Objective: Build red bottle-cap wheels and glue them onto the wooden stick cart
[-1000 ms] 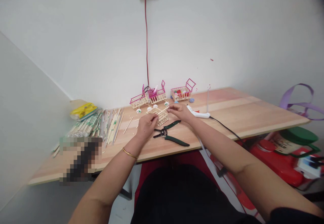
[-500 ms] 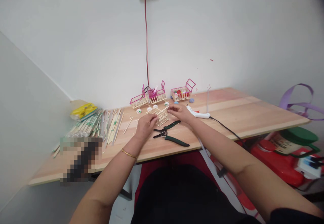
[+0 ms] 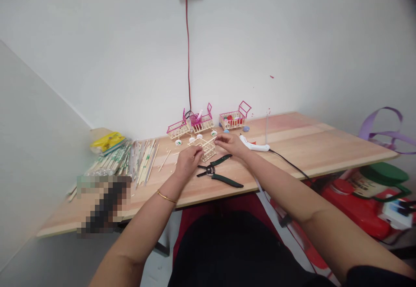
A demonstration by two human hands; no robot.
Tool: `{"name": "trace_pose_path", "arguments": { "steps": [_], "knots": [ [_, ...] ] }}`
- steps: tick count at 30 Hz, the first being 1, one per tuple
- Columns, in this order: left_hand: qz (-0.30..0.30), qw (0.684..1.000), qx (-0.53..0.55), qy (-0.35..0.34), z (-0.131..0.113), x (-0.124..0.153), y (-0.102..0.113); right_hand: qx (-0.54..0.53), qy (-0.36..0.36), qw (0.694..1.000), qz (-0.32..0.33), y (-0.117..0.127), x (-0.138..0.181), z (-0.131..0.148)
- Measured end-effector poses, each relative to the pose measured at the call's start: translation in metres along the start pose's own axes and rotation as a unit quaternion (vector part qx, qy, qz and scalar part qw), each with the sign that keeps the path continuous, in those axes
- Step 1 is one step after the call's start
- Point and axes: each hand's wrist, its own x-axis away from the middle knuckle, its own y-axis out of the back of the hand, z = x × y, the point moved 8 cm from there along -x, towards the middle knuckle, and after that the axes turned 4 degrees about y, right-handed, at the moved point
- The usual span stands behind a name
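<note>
A small openwork frame of pale wooden sticks (image 3: 209,153) stands on the table between my hands. My left hand (image 3: 189,160) is closed, its thumb and fingertips pinching the frame's left side. My right hand (image 3: 231,144) is closed too, pinching the end of a thin pale stick that lies across the top of the frame; whether that stick is fixed to it I cannot tell. Wire pliers with dark green handles (image 3: 224,179) lie with spread jaws just below the frame. To the right of my right hand rests a white glue gun (image 3: 256,145).
Along the wall stand little stick carts with pink rims (image 3: 233,119), one holding small coloured things. Loose sticks (image 3: 147,161), bagged sticks (image 3: 112,159) and a yellow packet (image 3: 108,142) lie at left. The glue gun's black cord (image 3: 289,161) runs over the table's front edge.
Almost nothing differs. Both hands keep their hold on the stick frame and the stick, with only a very slight shift of the left forearm.
</note>
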Motion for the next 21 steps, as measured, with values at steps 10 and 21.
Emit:
{"name": "trace_pose_path", "arguments": {
  "steps": [10, 21],
  "knots": [
    [-0.002, 0.999, 0.038, 0.032, 0.0047, 0.0007, -0.0019, 0.009, 0.002, 1.000, 0.002, 0.0003, -0.0006, 0.0011],
    [0.007, 0.998, 0.056, 0.041, 0.0062, 0.0002, -0.0031, 0.006, 0.015, 1.000, 0.004, -0.0018, 0.0002, 0.0031]
  ]
}}
